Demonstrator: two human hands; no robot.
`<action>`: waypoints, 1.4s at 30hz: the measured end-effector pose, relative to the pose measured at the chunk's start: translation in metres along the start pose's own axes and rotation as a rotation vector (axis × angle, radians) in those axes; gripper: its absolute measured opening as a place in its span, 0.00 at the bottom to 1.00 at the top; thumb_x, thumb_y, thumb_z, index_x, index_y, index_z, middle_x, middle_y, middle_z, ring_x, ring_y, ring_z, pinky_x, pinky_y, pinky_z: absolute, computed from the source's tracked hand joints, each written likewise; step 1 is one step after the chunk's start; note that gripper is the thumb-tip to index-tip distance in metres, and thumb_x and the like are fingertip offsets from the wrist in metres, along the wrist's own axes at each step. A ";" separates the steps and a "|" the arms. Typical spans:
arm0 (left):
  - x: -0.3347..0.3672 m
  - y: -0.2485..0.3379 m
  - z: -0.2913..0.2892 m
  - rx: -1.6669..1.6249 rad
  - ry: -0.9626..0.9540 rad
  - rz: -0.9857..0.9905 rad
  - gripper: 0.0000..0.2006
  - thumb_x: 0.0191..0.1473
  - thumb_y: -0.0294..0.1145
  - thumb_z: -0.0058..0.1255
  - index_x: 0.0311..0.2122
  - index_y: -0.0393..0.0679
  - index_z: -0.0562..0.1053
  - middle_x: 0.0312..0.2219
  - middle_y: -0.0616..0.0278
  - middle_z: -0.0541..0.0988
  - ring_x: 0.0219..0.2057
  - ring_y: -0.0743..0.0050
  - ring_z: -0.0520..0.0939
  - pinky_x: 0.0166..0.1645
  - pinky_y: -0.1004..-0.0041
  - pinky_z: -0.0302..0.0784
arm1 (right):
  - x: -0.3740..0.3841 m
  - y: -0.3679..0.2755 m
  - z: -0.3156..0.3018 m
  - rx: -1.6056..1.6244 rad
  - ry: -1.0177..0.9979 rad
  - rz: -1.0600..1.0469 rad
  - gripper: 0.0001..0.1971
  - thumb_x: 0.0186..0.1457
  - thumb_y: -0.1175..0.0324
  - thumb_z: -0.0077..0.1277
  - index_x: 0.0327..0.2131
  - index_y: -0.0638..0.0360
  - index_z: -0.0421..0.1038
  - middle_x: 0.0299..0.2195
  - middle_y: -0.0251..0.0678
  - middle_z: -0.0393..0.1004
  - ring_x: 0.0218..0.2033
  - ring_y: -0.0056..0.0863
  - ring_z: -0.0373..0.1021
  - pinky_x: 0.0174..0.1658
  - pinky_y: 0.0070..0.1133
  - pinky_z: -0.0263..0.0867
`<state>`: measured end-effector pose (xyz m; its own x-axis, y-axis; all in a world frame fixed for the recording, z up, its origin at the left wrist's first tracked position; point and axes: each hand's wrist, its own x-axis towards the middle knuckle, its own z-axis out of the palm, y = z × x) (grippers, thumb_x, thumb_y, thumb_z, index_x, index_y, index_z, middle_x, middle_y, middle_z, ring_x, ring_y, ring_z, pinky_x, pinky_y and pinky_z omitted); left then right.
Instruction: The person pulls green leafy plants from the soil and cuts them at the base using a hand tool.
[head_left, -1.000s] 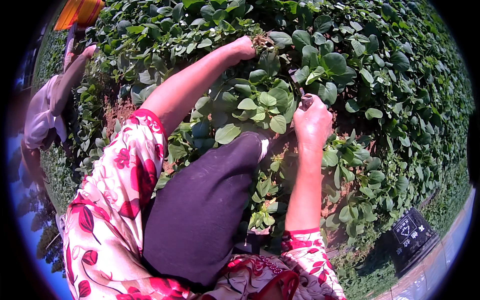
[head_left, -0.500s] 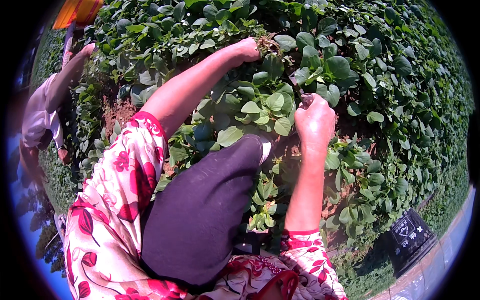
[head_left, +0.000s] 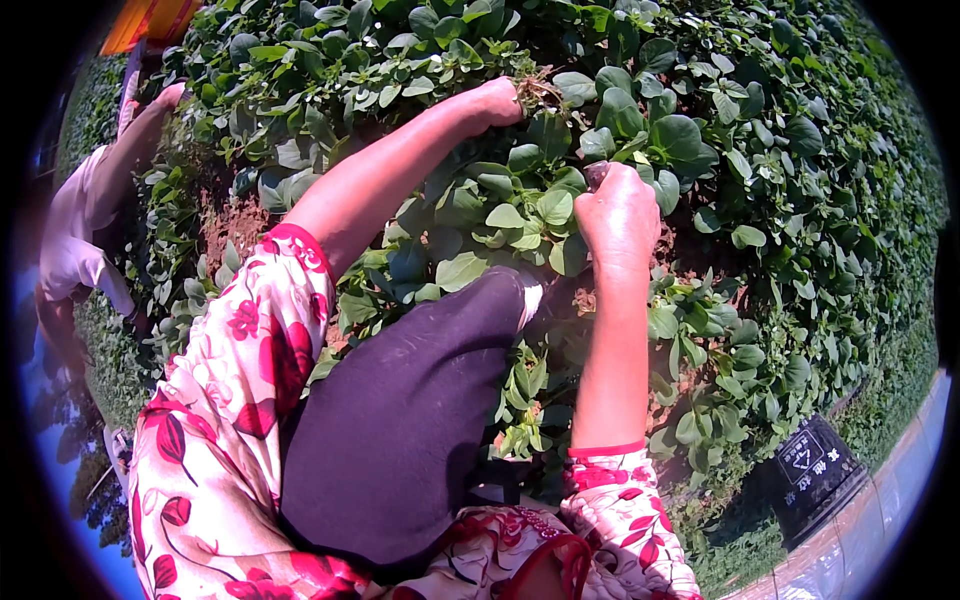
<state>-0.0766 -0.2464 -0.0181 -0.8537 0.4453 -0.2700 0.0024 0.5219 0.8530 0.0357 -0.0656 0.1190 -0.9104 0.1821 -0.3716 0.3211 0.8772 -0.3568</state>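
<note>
My left hand (head_left: 497, 102) is closed on a bunch of pulled weeds (head_left: 540, 92), whose brown, stringy roots stick out beyond the fist. My right hand (head_left: 620, 215) forms a fist around a dark-handled hand tool (head_left: 597, 174); leaves hide its working end. Between both hands grow broad-leaved green plants (head_left: 553, 206), close in front of my bent knee. The right fist is low among the leaves, beside a patch of reddish soil.
Dense green plants (head_left: 800, 210) spread across the far and right sides. At the left another person (head_left: 85, 220) bends over the rows. A black printed crate-like box (head_left: 820, 470) stands at the lower right beside a pale strip (head_left: 890, 510). Orange cloth (head_left: 150, 22) shows at the upper left.
My right hand has moved slightly forward and left with the tool, whose metal part has gone out of sight among the leaves. The left hand stays almost in place, holding the weeds.
</note>
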 end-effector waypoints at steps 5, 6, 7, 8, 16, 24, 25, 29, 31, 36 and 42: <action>0.004 -0.020 -0.009 0.185 -0.044 0.097 0.16 0.51 0.37 0.50 0.46 0.51 0.74 0.36 0.58 0.79 0.32 0.72 0.76 0.36 0.70 0.72 | 0.011 -0.009 0.015 0.089 0.024 0.025 0.13 0.42 0.72 0.47 0.33 0.55 0.77 0.31 0.51 0.75 0.37 0.48 0.72 0.42 0.36 0.67; 0.000 -0.019 -0.017 0.184 -0.034 0.059 0.17 0.50 0.36 0.50 0.47 0.51 0.74 0.37 0.59 0.79 0.33 0.73 0.76 0.37 0.70 0.72 | 0.008 -0.006 0.019 0.113 0.036 0.009 0.13 0.43 0.72 0.47 0.34 0.55 0.77 0.31 0.50 0.76 0.37 0.48 0.72 0.42 0.35 0.68; -0.007 -0.019 -0.026 0.183 -0.023 0.015 0.18 0.50 0.36 0.51 0.48 0.51 0.73 0.38 0.61 0.79 0.33 0.74 0.76 0.37 0.71 0.72 | 0.004 0.000 0.026 0.137 0.047 -0.010 0.13 0.44 0.71 0.47 0.34 0.55 0.77 0.31 0.50 0.76 0.37 0.48 0.72 0.42 0.35 0.68; -0.007 -0.001 -0.026 0.172 -0.039 -0.007 0.19 0.49 0.35 0.52 0.49 0.51 0.73 0.38 0.63 0.79 0.34 0.75 0.75 0.38 0.71 0.72 | 0.005 0.016 0.033 0.151 0.073 0.005 0.13 0.44 0.71 0.47 0.35 0.54 0.77 0.32 0.49 0.76 0.37 0.47 0.72 0.42 0.35 0.68; -0.055 0.060 -0.071 -0.461 0.441 -0.355 0.16 0.49 0.30 0.53 0.46 0.45 0.70 0.35 0.62 0.77 0.32 0.73 0.78 0.30 0.72 0.76 | -0.040 0.040 0.015 0.141 -0.023 -0.112 0.16 0.42 0.71 0.51 0.39 0.50 0.76 0.30 0.47 0.77 0.34 0.44 0.74 0.41 0.33 0.69; -0.031 0.063 -0.034 -0.074 0.254 -0.185 0.17 0.45 0.30 0.55 0.44 0.45 0.74 0.32 0.66 0.79 0.31 0.79 0.76 0.36 0.75 0.74 | -0.071 0.042 0.011 0.032 -0.003 -0.171 0.21 0.38 0.75 0.52 0.41 0.53 0.73 0.27 0.47 0.76 0.32 0.44 0.74 0.37 0.34 0.69; -0.023 0.059 -0.025 0.061 0.211 -0.151 0.18 0.45 0.36 0.55 0.43 0.43 0.74 0.32 0.59 0.79 0.31 0.70 0.78 0.37 0.71 0.74 | -0.068 0.047 0.014 0.055 0.050 -0.163 0.21 0.38 0.75 0.52 0.41 0.53 0.73 0.27 0.46 0.76 0.31 0.44 0.74 0.36 0.35 0.69; -0.002 0.028 0.008 0.337 0.061 -0.318 0.19 0.44 0.43 0.51 0.35 0.37 0.77 0.34 0.45 0.79 0.36 0.50 0.80 0.40 0.61 0.75 | -0.053 0.045 0.009 -0.011 0.165 -0.155 0.12 0.45 0.73 0.51 0.36 0.52 0.75 0.26 0.42 0.77 0.29 0.41 0.74 0.35 0.32 0.70; -0.002 0.063 0.026 0.366 -0.020 -0.472 0.17 0.44 0.39 0.50 0.35 0.36 0.77 0.35 0.46 0.79 0.38 0.50 0.80 0.42 0.61 0.76 | -0.044 0.054 0.007 -0.060 0.113 -0.115 0.13 0.43 0.74 0.51 0.36 0.51 0.75 0.27 0.43 0.77 0.30 0.42 0.74 0.36 0.33 0.70; -0.007 0.068 0.042 0.503 -0.182 -0.615 0.20 0.39 0.39 0.56 0.41 0.44 0.77 0.41 0.59 0.79 0.43 0.63 0.80 0.43 0.64 0.76 | -0.042 0.045 0.010 -0.136 0.036 -0.147 0.12 0.41 0.74 0.50 0.33 0.51 0.75 0.26 0.42 0.76 0.30 0.43 0.74 0.35 0.34 0.69; -0.005 0.063 0.051 0.560 -0.166 -0.602 0.19 0.39 0.38 0.57 0.40 0.44 0.77 0.39 0.58 0.80 0.41 0.63 0.81 0.43 0.65 0.77 | -0.035 0.044 0.024 -0.140 0.035 -0.140 0.09 0.43 0.72 0.50 0.32 0.51 0.75 0.25 0.43 0.76 0.29 0.42 0.74 0.35 0.35 0.70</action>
<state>-0.0460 -0.1786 0.0138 -0.7042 0.0538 -0.7080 -0.1336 0.9693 0.2065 0.0879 -0.0435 0.0957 -0.9529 0.0675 -0.2958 0.1538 0.9478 -0.2792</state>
